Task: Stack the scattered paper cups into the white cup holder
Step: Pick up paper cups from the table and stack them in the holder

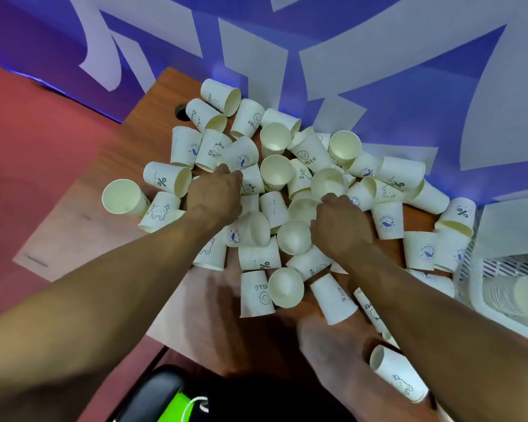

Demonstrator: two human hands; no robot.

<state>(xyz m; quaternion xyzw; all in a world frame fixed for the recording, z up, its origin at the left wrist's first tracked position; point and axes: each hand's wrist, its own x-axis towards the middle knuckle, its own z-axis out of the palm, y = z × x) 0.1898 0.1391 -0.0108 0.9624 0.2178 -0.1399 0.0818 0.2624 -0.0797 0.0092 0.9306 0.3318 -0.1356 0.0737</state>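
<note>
On the brown wooden table (83, 226), my left hand (214, 194) and right hand (339, 222) reach into the heap of white printed paper cups (276, 172); I cannot tell what either grips. Stacked cups lie in the white slotted plastic cup holder (477, 287) at right.

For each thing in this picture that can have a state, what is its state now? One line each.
White paper cups: loosely piled on the table, most lying on their sides, not stacked.
White slotted plastic cup holder: at the table's right edge, with nested cups inside.
Brown wooden table: covered mostly by cups.
Left hand: reaching into the pile, grip unclear.
Right hand: reaching into the pile, grip unclear.
</note>
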